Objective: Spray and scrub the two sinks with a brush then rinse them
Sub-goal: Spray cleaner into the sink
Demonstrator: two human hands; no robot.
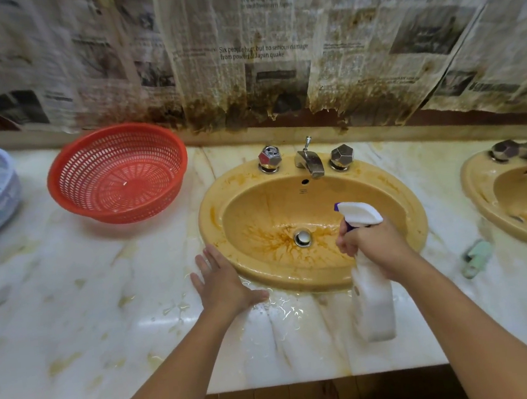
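Over the stained yellow oval sink (313, 223), the right hand (372, 246) grips a white spray bottle (370, 285); the left hand (223, 280) lies flat and open on the wet marble counter (89, 315) at its rim.

I see right hand (369, 245) gripping spray bottle (374, 304) over stained yellow sink (398, 198), nozzle aimed into the bowl, left hand (222, 281) flat on wet counter (73, 316) at the sink's rim.
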